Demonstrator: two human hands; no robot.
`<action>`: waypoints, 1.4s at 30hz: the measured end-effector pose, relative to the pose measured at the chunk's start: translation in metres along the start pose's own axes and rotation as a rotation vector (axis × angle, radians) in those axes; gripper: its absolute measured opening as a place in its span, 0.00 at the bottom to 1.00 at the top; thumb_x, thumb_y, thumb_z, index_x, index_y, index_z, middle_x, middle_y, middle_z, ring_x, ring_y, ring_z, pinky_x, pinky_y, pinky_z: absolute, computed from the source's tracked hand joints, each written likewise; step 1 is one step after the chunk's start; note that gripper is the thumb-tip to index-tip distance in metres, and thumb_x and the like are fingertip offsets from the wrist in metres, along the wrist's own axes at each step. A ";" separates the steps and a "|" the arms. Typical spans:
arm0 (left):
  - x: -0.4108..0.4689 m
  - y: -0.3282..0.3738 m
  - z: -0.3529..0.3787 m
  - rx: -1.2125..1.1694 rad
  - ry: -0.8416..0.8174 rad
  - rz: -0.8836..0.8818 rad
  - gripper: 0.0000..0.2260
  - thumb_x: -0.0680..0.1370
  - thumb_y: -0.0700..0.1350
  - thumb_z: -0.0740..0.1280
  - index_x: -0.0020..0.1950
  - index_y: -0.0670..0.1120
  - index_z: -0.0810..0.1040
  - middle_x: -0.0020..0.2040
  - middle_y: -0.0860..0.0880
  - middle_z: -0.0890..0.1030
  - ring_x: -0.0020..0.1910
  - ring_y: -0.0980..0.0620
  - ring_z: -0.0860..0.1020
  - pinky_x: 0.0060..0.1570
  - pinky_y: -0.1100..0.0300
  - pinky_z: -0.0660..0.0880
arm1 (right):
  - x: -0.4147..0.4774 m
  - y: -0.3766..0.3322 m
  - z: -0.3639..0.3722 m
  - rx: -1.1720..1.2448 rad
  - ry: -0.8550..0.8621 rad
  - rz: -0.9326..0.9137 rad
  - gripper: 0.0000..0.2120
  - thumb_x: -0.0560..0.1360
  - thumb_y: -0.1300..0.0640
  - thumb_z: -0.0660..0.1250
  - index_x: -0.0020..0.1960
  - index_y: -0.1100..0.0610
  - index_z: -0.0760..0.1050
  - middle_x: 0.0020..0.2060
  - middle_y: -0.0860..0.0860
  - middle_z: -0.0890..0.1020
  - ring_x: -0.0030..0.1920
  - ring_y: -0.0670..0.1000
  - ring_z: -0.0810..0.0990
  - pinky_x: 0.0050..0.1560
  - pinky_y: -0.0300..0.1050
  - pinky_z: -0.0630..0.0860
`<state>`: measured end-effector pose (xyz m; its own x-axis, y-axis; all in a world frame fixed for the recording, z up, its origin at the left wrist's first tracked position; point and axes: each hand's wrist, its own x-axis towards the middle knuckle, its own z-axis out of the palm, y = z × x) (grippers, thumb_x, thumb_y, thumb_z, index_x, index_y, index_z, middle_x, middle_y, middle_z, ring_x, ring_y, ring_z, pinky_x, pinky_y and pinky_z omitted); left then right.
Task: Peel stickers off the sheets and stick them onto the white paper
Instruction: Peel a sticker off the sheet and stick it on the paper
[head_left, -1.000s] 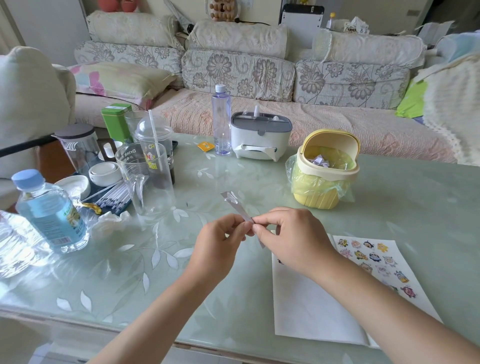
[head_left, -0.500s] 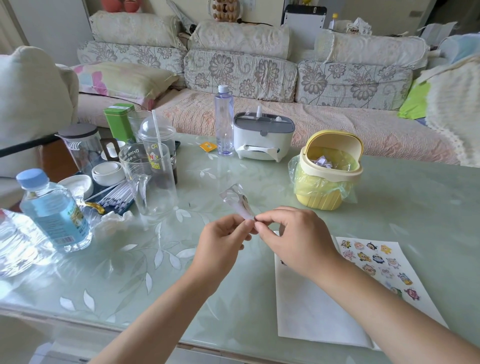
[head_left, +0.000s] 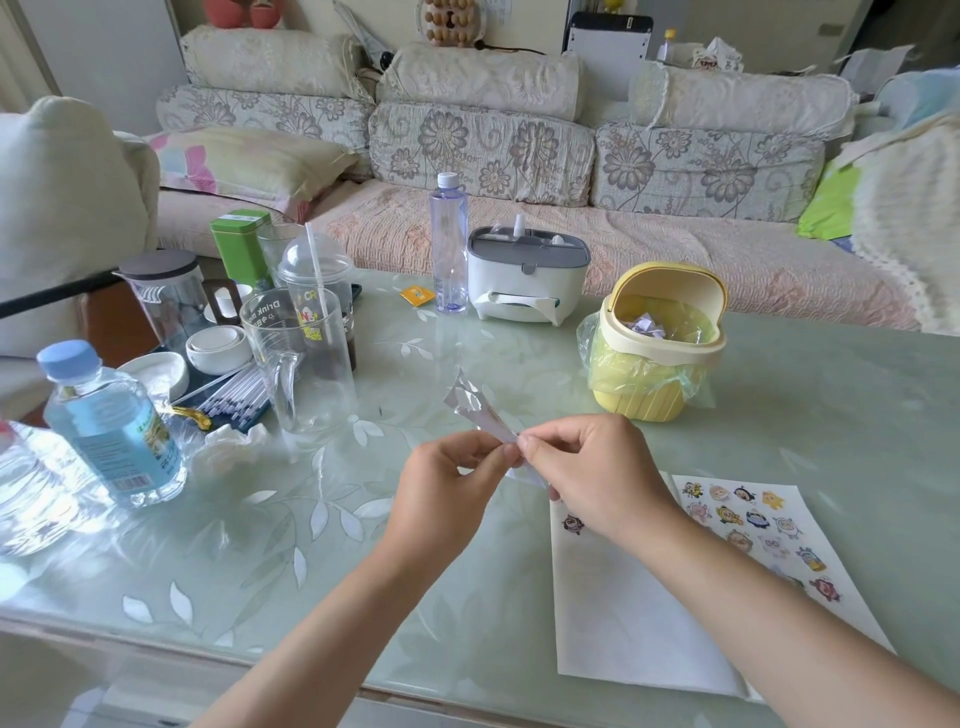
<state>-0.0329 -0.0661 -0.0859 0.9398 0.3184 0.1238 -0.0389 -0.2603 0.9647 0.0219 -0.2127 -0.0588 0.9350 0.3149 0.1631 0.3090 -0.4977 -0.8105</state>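
I see two bare forearms reaching in from the lower edge and meeting above the middle of a pale green glass-topped desk (head_left: 260, 545) patterned with white leaves. The left hand (head_left: 457, 480) shows its back, fingers curled, with thumb and forefinger pinching the near end of a small shiny, crinkled strip (head_left: 474, 410) of sticker sheet. The right hand (head_left: 589, 467) faces it, knuckles up and fingers curled, and its fingertips pinch the same spot, so the two hands touch there. The strip rises away from them, tilted to the left, held off the desk.

Under the right wrist a sheet of white paper (head_left: 623, 613) lies flat on the desk, with one small dark cartoon sticker (head_left: 573, 523) near its far left corner. Just beside it on the right lies a white sticker sheet (head_left: 753, 525) printed with rows of cartoon characters; I cannot tell whether the two overlap. Beyond the hands stands a small yellow plastic bin (head_left: 657, 353) lined with a green bag, its lid open.
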 end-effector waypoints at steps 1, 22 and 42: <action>0.000 0.001 0.001 -0.001 0.014 -0.007 0.07 0.78 0.48 0.71 0.40 0.52 0.85 0.37 0.56 0.84 0.43 0.57 0.80 0.41 0.67 0.72 | -0.001 -0.001 0.000 -0.047 0.018 -0.011 0.08 0.76 0.51 0.70 0.40 0.44 0.85 0.23 0.35 0.76 0.27 0.38 0.75 0.36 0.42 0.76; 0.006 0.007 -0.001 -0.337 -0.064 -0.219 0.09 0.80 0.43 0.65 0.45 0.41 0.82 0.41 0.47 0.84 0.45 0.50 0.82 0.49 0.55 0.78 | 0.004 0.006 -0.003 0.083 -0.022 -0.129 0.07 0.76 0.56 0.73 0.47 0.45 0.86 0.28 0.39 0.80 0.27 0.42 0.72 0.34 0.41 0.73; 0.006 0.002 -0.001 -0.201 -0.095 0.023 0.04 0.79 0.40 0.69 0.46 0.47 0.83 0.40 0.45 0.83 0.38 0.53 0.77 0.46 0.54 0.78 | 0.001 0.006 -0.002 -0.516 0.322 -0.574 0.08 0.74 0.49 0.66 0.38 0.46 0.81 0.34 0.44 0.79 0.27 0.44 0.73 0.25 0.38 0.65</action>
<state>-0.0279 -0.0638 -0.0835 0.9653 0.2243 0.1334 -0.1190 -0.0769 0.9899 0.0248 -0.2169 -0.0621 0.5882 0.4252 0.6880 0.7199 -0.6629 -0.2059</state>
